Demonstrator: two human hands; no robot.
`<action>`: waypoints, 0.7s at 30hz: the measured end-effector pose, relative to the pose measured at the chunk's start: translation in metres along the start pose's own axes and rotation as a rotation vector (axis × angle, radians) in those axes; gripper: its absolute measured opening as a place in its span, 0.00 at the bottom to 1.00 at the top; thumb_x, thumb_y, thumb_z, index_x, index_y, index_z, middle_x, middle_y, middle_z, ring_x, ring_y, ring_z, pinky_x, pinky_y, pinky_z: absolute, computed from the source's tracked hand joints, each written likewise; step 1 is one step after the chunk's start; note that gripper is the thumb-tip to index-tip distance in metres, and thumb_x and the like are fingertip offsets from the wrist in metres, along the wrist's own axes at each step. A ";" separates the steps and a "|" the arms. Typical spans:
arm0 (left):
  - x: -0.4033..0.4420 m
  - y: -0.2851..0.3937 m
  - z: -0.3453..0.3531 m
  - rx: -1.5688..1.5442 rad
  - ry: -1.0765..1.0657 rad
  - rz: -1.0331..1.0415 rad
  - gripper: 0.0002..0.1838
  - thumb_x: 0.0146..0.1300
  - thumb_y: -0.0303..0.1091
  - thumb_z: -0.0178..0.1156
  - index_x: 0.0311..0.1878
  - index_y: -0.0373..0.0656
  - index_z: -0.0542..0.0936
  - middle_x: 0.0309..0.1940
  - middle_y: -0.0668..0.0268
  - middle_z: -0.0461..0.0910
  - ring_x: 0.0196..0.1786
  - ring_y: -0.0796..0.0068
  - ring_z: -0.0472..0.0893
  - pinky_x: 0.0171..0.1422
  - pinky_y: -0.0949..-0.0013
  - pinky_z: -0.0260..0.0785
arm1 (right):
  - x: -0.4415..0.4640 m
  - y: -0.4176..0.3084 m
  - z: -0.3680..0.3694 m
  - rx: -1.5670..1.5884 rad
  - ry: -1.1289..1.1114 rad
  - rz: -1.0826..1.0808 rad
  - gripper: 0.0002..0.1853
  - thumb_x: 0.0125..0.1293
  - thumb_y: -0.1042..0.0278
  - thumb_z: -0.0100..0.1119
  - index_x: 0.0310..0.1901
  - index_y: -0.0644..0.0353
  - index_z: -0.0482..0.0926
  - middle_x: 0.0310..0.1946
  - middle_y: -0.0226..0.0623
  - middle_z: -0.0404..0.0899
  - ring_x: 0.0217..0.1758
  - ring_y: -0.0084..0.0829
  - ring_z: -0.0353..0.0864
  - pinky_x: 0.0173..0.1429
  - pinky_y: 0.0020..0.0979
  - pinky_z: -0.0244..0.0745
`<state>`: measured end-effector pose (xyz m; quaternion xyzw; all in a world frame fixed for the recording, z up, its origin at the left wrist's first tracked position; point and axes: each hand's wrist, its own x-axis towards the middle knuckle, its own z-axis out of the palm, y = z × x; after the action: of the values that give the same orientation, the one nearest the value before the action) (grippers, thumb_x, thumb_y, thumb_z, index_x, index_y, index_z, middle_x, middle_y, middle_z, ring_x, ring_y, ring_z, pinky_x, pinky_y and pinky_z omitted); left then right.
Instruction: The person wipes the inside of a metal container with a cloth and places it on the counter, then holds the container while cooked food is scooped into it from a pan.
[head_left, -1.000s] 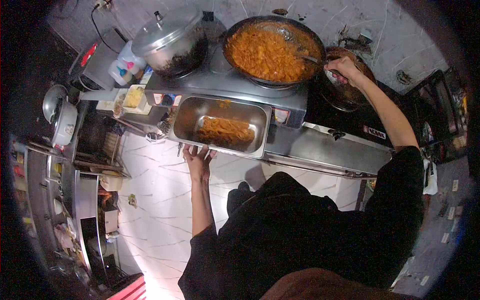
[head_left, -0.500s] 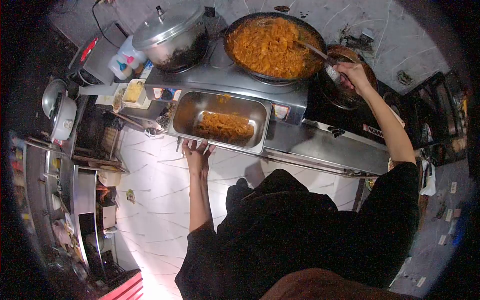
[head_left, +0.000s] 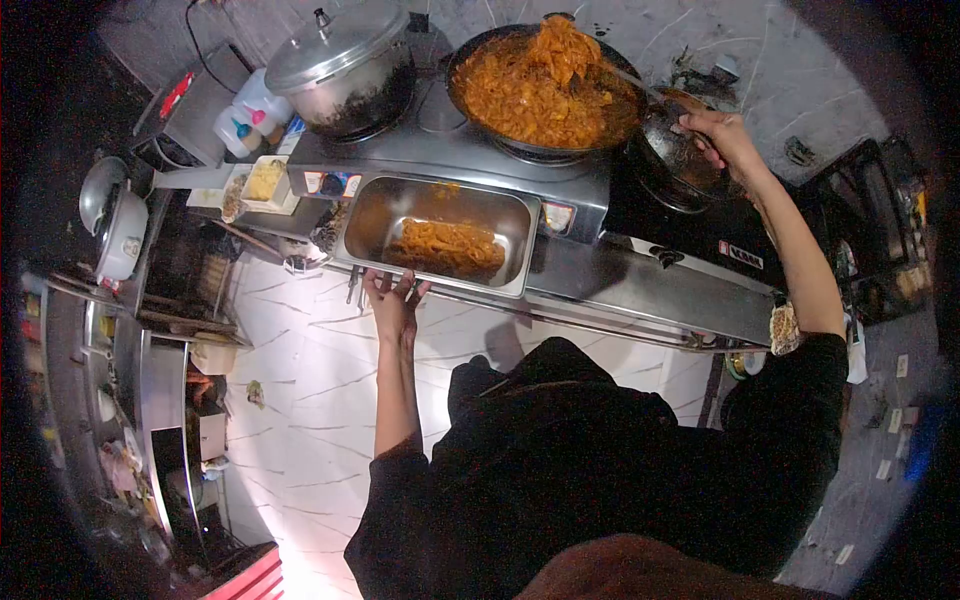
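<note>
My right hand (head_left: 722, 140) is closed round the handle of a long-handled metal cooking utensil (head_left: 630, 78). Its head is hidden under a heap of orange, saucy food (head_left: 563, 52), held above the far side of a black wok (head_left: 458, 108). More of the same food (head_left: 520, 105) fills the wok. Closer to me, my left hand (head_left: 396, 298) grips the near rim of a deep rectangular steel food pan (head_left: 370, 225), fingertips against its outside. A smaller portion of orange food (head_left: 447, 247) lies on the pan's bottom.
A large lidded pressure cooker (head_left: 345, 80) stands left of the wok on the steel stove (head_left: 440, 160). Right of the wok sits a dark pan (head_left: 680, 165) on a black burner. Squeeze bottles (head_left: 250, 125) and a tub of yellow shreds (head_left: 266, 183) are at the left.
My right hand has moved slightly right, and the utensil has lifted a heap of food out of the wok's mass. My left hand stays on the steel food pan.
</note>
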<state>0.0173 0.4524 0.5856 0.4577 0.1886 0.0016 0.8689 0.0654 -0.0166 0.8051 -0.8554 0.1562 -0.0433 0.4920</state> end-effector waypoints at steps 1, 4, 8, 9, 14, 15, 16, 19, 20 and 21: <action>0.000 -0.001 -0.001 -0.006 -0.005 0.005 0.31 0.56 0.13 0.47 0.59 0.50 0.50 0.58 0.57 0.53 0.50 0.61 0.69 0.45 0.57 0.77 | -0.002 -0.003 -0.001 0.008 -0.006 -0.003 0.20 0.55 0.62 0.61 0.46 0.67 0.76 0.12 0.24 0.66 0.07 0.13 0.57 0.10 0.18 0.47; 0.001 -0.002 0.000 -0.011 -0.007 0.007 0.31 0.57 0.13 0.47 0.59 0.50 0.50 0.57 0.58 0.54 0.50 0.63 0.70 0.45 0.57 0.77 | -0.011 -0.015 -0.003 0.024 0.019 0.002 0.21 0.55 0.61 0.62 0.47 0.66 0.75 0.12 0.24 0.66 0.06 0.13 0.56 0.10 0.18 0.46; 0.000 0.001 0.003 0.002 0.015 -0.020 0.31 0.57 0.13 0.48 0.59 0.50 0.49 0.57 0.59 0.54 0.49 0.64 0.70 0.45 0.57 0.77 | -0.023 -0.031 -0.004 -0.006 0.056 -0.007 0.22 0.54 0.61 0.62 0.48 0.66 0.75 0.13 0.24 0.66 0.06 0.13 0.56 0.09 0.18 0.46; 0.001 0.001 0.002 0.002 0.019 -0.027 0.31 0.56 0.13 0.48 0.59 0.50 0.49 0.57 0.59 0.54 0.49 0.65 0.70 0.44 0.57 0.77 | -0.024 -0.033 -0.005 0.000 0.044 -0.006 0.22 0.55 0.61 0.62 0.48 0.65 0.75 0.13 0.24 0.66 0.06 0.13 0.56 0.09 0.18 0.46; 0.000 -0.001 0.001 -0.047 -0.018 0.009 0.32 0.56 0.13 0.49 0.58 0.50 0.50 0.56 0.59 0.54 0.48 0.66 0.70 0.42 0.58 0.78 | -0.027 -0.043 -0.012 -0.035 0.046 0.000 0.21 0.55 0.60 0.62 0.48 0.65 0.75 0.13 0.25 0.67 0.06 0.13 0.56 0.09 0.17 0.47; 0.001 -0.002 -0.001 -0.054 -0.028 0.014 0.31 0.55 0.13 0.49 0.58 0.50 0.50 0.56 0.59 0.54 0.48 0.66 0.70 0.41 0.58 0.78 | -0.029 -0.046 -0.012 -0.024 0.039 0.000 0.21 0.55 0.60 0.62 0.48 0.65 0.75 0.13 0.24 0.67 0.06 0.13 0.56 0.09 0.17 0.47; 0.002 -0.002 -0.002 -0.029 -0.025 0.013 0.31 0.55 0.13 0.50 0.57 0.49 0.50 0.55 0.59 0.53 0.46 0.66 0.70 0.41 0.58 0.78 | -0.031 -0.050 -0.012 -0.012 0.034 -0.003 0.21 0.55 0.60 0.62 0.47 0.65 0.75 0.13 0.24 0.67 0.06 0.13 0.56 0.09 0.17 0.47; -0.002 0.001 0.003 0.002 -0.004 0.023 0.31 0.55 0.14 0.52 0.57 0.48 0.51 0.55 0.58 0.53 0.47 0.66 0.70 0.41 0.58 0.78 | -0.038 -0.057 -0.012 -0.010 0.028 -0.017 0.21 0.55 0.60 0.62 0.47 0.64 0.75 0.13 0.24 0.67 0.06 0.13 0.56 0.09 0.17 0.46; -0.003 0.000 0.003 0.000 -0.001 0.022 0.32 0.54 0.15 0.54 0.57 0.47 0.50 0.55 0.57 0.53 0.49 0.64 0.68 0.41 0.59 0.78 | -0.040 -0.058 -0.011 -0.016 0.025 -0.022 0.21 0.55 0.60 0.62 0.47 0.64 0.75 0.13 0.24 0.67 0.06 0.13 0.56 0.09 0.17 0.46; -0.003 0.000 0.003 -0.010 -0.003 0.022 0.32 0.54 0.15 0.54 0.57 0.47 0.50 0.56 0.57 0.53 0.49 0.64 0.68 0.41 0.59 0.78 | -0.042 -0.057 -0.009 -0.037 0.023 -0.013 0.21 0.55 0.60 0.62 0.46 0.64 0.76 0.13 0.24 0.67 0.06 0.13 0.56 0.09 0.17 0.46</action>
<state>0.0149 0.4493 0.5879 0.4553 0.1823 0.0116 0.8714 0.0365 0.0158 0.8620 -0.8647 0.1572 -0.0533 0.4741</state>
